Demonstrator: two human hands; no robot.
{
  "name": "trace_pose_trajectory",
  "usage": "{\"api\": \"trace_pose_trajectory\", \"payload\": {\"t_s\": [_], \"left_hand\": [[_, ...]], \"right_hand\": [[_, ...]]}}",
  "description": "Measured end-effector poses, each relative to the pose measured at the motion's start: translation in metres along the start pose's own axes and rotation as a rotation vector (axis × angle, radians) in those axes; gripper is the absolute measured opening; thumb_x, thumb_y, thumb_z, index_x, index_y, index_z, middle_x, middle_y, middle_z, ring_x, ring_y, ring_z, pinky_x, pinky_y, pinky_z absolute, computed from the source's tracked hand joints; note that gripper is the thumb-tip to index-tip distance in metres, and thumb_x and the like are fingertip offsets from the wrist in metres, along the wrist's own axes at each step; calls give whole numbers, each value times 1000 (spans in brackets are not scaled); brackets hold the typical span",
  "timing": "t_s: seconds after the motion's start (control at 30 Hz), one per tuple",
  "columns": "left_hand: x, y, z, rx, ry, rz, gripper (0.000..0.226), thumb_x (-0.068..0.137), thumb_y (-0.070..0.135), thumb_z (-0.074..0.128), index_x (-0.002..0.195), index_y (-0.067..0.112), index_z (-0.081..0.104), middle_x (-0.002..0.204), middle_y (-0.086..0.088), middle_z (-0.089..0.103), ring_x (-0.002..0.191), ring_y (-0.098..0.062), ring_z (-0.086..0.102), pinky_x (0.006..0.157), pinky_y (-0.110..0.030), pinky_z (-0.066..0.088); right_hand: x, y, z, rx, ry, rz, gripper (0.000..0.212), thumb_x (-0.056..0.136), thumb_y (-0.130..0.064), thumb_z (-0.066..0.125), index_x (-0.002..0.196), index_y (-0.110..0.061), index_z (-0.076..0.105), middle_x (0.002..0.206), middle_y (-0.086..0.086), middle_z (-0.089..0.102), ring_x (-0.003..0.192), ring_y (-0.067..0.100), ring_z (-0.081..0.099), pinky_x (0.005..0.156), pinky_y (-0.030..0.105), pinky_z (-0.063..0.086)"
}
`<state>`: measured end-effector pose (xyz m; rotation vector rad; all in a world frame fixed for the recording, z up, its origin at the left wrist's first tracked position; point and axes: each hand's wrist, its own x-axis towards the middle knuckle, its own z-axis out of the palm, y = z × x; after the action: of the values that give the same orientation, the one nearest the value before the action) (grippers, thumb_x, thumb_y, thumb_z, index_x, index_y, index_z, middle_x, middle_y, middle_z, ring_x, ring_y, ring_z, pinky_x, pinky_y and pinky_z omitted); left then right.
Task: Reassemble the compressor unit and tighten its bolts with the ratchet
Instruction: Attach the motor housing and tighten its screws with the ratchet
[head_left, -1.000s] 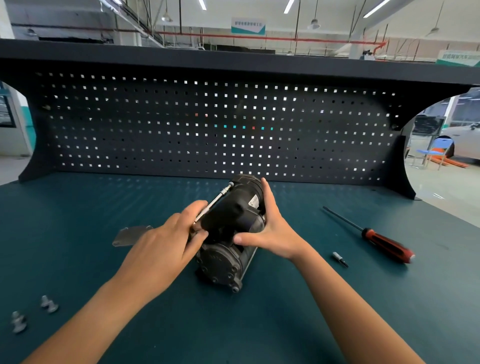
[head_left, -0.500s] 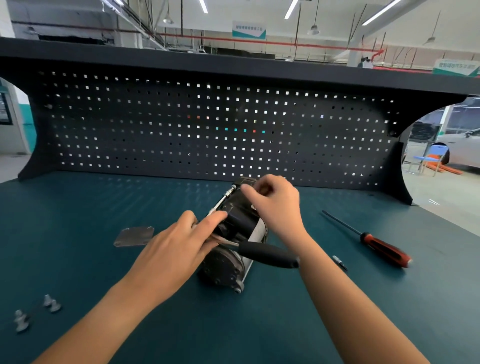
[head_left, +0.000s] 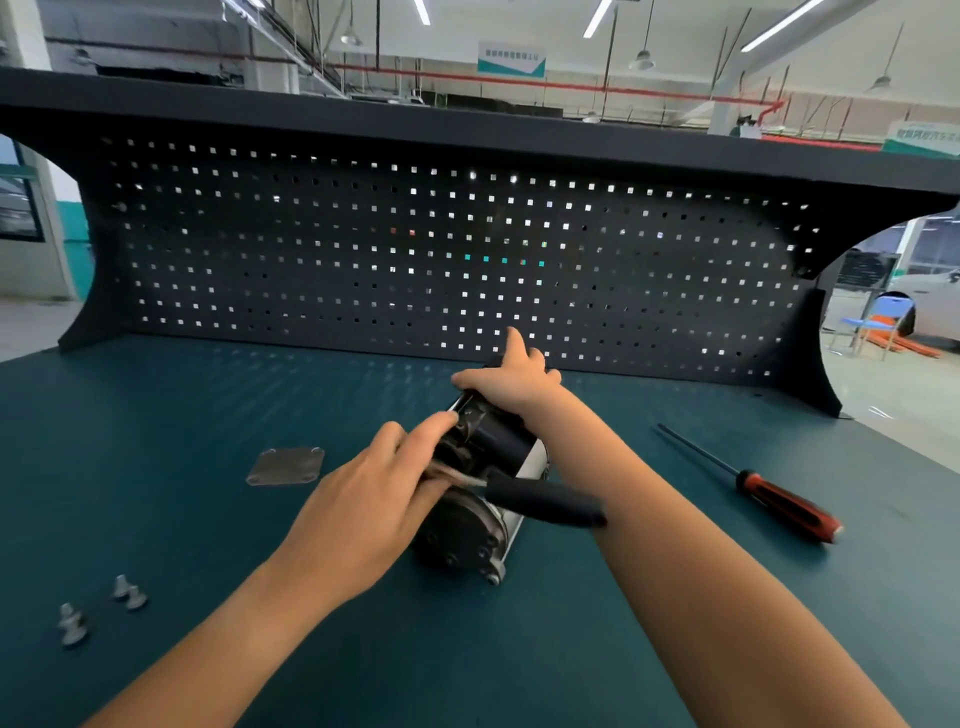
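Two hands: my right hand (head_left: 511, 382) clasps the compressor (head_left: 500, 441) at 12 o'clock; left hand (head_left: 363, 499), fingers straight, presses the ratchet (head_left: 545, 503). Keep it square.

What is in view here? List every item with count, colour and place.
compressor unit: one, black and silver, lying on its side at bench centre
ratchet: one, black handle, across the compressor, handle pointing right
metal plate: one, grey, flat, left of the compressor
bolts: about four, grey, loose at front left
screwdriver: one, red and black handle, right side
bench top: one, teal
pegboard: one, black, along the back
chair: one, blue, far right background
left hand: rests on the compressor's left side, over the ratchet's head
right hand: grips the compressor's far end
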<state>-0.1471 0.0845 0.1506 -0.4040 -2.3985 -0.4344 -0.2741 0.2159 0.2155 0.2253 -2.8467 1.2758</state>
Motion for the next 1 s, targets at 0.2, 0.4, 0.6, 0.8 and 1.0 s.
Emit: {"api": "trace_pose_trajectory", "payload": {"t_s": [0.2, 0.4, 0.6, 0.8, 1.0], "left_hand": [[5, 9, 10, -785, 83, -492, 29, 95, 43, 29, 114, 27, 45, 50, 14, 53, 45, -1, 45, 51, -16, 41], [11, 13, -1, -1613, -73, -974, 43, 98, 47, 30, 69, 16, 38, 45, 1, 42, 31, -8, 28, 33, -14, 28], [6, 5, 4, -858, 43, -612, 26, 97, 38, 38, 120, 28, 42, 52, 9, 52, 44, -6, 45, 48, -21, 41], [-7, -4, 3, 30, 1, -95, 55, 95, 37, 38, 143, 48, 13, 91, 4, 39, 73, -14, 50, 65, -29, 44], [-5, -1, 0, 52, -12, -6, 58, 89, 19, 60, 142, 28, 39, 83, -3, 40, 63, -21, 49, 52, -37, 46]], "right_hand": [[-2, 5, -3, 60, 3, -31, 93, 83, -42, 63, 147, -37, -4, 156, 5, 3, 141, 35, -4, 111, 51, 20], [-3, 5, -2, 79, 13, -45, 94, 83, -42, 63, 147, -38, -5, 156, 5, 7, 141, 35, -2, 111, 52, 22], [-3, 7, -5, 121, 16, -68, 93, 84, -38, 63, 147, -38, -4, 155, 4, 12, 140, 33, 5, 110, 49, 26], [-1, 14, -6, 203, -5, -73, 93, 82, -33, 66, 148, -35, 1, 150, 7, 23, 137, 34, 23, 108, 49, 32], [1, 11, 0, 92, 58, -10, 105, 72, -60, 65, 150, -23, 6, 154, 3, 12, 142, 31, 10, 113, 48, 22]]}}
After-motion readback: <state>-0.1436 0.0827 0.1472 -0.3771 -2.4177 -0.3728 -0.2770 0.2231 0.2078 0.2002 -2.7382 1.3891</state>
